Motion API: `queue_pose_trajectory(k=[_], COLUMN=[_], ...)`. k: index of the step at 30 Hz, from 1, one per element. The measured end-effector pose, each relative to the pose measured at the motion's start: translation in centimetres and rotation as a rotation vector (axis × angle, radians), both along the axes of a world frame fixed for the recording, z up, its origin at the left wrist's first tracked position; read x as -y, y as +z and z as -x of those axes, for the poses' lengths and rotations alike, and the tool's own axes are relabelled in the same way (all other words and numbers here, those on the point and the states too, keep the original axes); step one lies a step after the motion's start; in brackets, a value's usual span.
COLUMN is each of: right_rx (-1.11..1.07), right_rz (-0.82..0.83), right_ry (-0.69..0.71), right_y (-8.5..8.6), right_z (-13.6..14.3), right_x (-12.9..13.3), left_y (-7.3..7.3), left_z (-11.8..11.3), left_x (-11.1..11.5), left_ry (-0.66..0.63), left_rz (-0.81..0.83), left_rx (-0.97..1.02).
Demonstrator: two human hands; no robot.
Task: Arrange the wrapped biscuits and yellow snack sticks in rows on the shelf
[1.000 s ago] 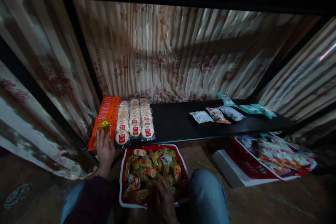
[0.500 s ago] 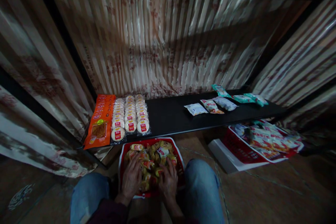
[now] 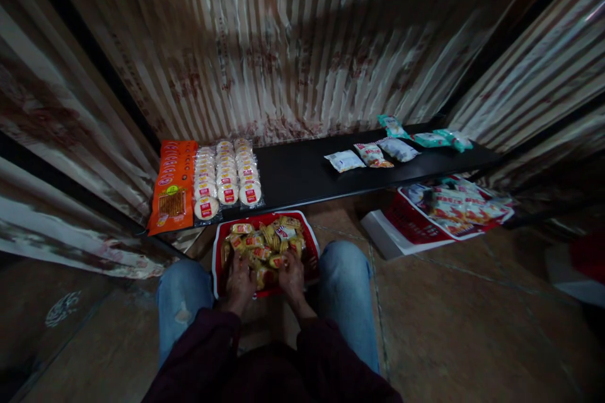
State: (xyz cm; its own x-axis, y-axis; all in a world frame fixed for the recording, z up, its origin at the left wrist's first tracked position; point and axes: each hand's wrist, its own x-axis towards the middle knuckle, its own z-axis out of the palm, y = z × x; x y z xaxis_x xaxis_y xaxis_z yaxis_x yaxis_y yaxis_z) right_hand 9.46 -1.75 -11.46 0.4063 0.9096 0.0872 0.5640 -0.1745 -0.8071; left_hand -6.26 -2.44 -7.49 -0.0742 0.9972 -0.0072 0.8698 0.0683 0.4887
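Note:
A red basket with a white rim stands on the floor between my knees, filled with yellow wrapped snacks. My left hand rests on the snacks at the basket's near left, fingers apart. Toward the near right of the basket, my right hand touches the snacks with its fingers spread. Neither hand is closed on a packet. Just beyond, on the black shelf, lie an orange bag and rows of round white wrapped crackers.
Farther right on the shelf are white packets and green packets. Below them a second red basket, full of packets, sits on a white box. Striped curtains hang behind the shelf and at both sides.
The view has tilted downward, so the shelf and baskets appear higher. Both hands have drawn back slightly toward the basket's near edge.

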Motion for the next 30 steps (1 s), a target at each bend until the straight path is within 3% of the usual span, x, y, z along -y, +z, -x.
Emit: queue_pose_trajectory(k=[6,12,14,19,21,26,30], right_rx=[-0.136,-0.218,-0.203,-0.102,-0.086,-0.09,-0.155], right_rz=[0.047,-0.097,-0.135,-0.101,-0.035,0.09,-0.042], right_ry=[0.238,0.437,0.423,0.085,0.028,0.175,0.309], right_y=[0.3,1.4,1.5,0.8,0.6,0.7,1.0], right_z=[0.6,0.5,0.4,-0.1,-0.2,0.3,0.5], right_x=[-0.1,0.0,-0.1,-0.6,-0.6,-0.4,-0.5], left_y=[0.5,0.4,0.1,-0.4,-0.5,-0.9,-1.0], left_z=[-1.3,-2.1,-2.0,-1.2,-1.0,-0.9,-0.9], left_x=[0.7,0.7,0.7,0.8,0.8,0.6,0.6], left_ry=[-0.08,-0.056,-0.028,-0.01,-0.014,-0.095,-0.147], left_rz=[-0.028,-0.046,-0.062,-0.094,-0.078,-0.086,-0.105], left_rx=[-0.019,0.003,0.034,0.099,0.104,0.117,0.108])
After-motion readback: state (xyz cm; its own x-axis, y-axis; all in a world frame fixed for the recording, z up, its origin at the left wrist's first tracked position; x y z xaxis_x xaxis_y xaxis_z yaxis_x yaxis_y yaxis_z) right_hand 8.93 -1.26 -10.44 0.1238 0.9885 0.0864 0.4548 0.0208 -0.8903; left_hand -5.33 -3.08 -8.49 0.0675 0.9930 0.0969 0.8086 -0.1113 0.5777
